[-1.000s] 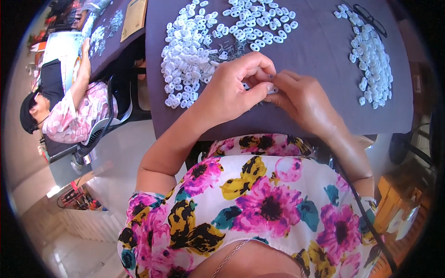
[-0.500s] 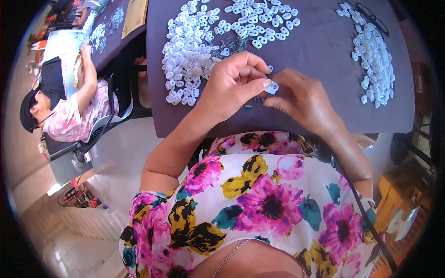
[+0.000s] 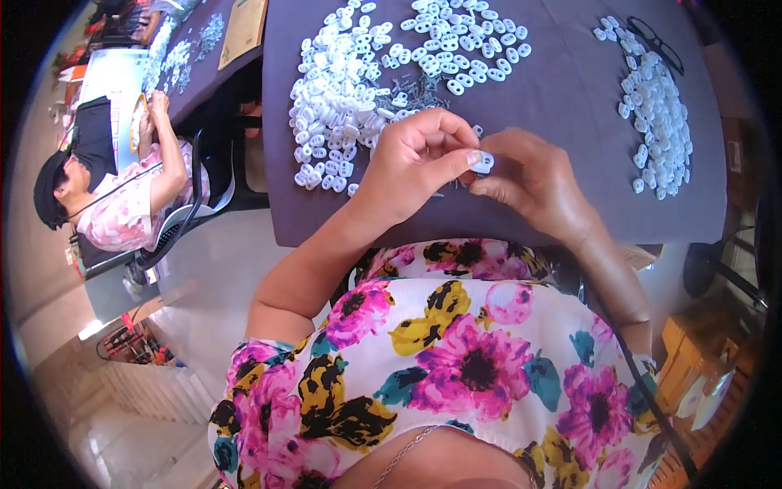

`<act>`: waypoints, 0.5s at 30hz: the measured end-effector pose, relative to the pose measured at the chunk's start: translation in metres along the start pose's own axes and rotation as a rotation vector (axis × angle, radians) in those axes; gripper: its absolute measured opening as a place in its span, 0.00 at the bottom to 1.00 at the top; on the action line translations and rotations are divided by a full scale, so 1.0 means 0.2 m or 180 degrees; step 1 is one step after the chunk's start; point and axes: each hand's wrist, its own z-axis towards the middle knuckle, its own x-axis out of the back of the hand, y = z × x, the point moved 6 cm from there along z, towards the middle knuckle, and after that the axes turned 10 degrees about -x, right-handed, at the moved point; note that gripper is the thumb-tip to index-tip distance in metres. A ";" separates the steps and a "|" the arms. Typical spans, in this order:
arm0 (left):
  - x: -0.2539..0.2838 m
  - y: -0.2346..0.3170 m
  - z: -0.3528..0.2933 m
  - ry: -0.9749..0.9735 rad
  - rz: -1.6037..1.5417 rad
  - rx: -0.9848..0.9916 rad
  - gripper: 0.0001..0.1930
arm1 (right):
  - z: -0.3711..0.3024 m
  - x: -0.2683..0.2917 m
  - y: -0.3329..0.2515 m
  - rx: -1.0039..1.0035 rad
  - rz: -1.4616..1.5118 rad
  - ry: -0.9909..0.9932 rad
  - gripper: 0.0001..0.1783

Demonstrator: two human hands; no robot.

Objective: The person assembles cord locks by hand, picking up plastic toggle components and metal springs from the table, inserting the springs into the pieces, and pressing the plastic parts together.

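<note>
Between the thumb and fingers of my left hand (image 3: 419, 163) is a small white plastic two-hole piece (image 3: 486, 162). Another small white bit (image 3: 477, 130) shows by the tip of the left index finger. My right hand (image 3: 542, 183) is curled close against the held piece, its thumb just below; whatever its fingertips pinch is hidden. Beyond my left hand lie a pile of small grey metal pins (image 3: 419, 91) and a large heap of white two-hole pieces (image 3: 326, 102).
More white oval pieces (image 3: 460, 41) are spread at the far middle of the dark cloth-covered table (image 3: 570, 90). At the right stand a long heap of white pieces (image 3: 658, 122) and black-framed glasses (image 3: 656, 42). A seated person (image 3: 130, 191) works at another table on the left.
Both hands stay together around the white piece, which has tilted slightly and shows its face more. The whole view has shifted a little. The person at left has moved an arm.
</note>
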 end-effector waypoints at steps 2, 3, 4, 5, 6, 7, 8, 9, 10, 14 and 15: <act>0.01 0.00 0.01 0.0261 -0.0241 -0.0091 0.07 | 0.00 0.01 0.02 -0.0357 0.0403 0.0138 0.16; 0.01 0.00 0.01 0.0264 -0.0241 -0.0091 0.07 | 0.00 0.02 0.02 -0.0394 0.0443 0.0220 0.17; 0.02 0.00 0.00 0.0298 -0.0244 -0.0083 0.08 | 0.00 0.03 0.02 -0.0435 0.0488 0.0302 0.18; 0.02 0.01 0.00 0.0332 -0.0246 -0.0074 0.08 | 0.00 0.03 0.02 -0.0439 0.0493 0.0300 0.18; 0.02 0.01 0.00 0.0335 -0.0246 -0.0068 0.08 | 0.00 0.03 0.01 -0.0361 0.0395 0.0308 0.17; 0.01 0.02 0.01 0.0352 -0.0257 -0.0083 0.08 | 0.00 0.03 0.01 -0.0286 0.0293 0.0320 0.17; 0.01 0.02 0.01 0.0370 -0.0268 -0.0098 0.08 | 0.00 0.03 0.01 -0.0294 0.0293 0.0320 0.17; 0.01 0.03 0.01 0.0369 -0.0273 -0.0092 0.08 | 0.00 0.02 0.01 -0.0307 0.0367 0.0343 0.16; 0.01 0.04 0.01 0.0333 -0.0208 -0.0055 0.09 | 0.00 0.02 0.02 -0.0318 0.0443 0.0367 0.15; 0.00 0.05 0.02 0.0245 -0.0194 -0.0044 0.11 | -0.01 0.02 0.04 -0.0365 0.0815 0.0387 0.14; 0.00 0.05 0.02 0.0246 -0.0194 -0.0043 0.11 | -0.01 0.01 0.04 -0.0373 0.0821 0.0371 0.14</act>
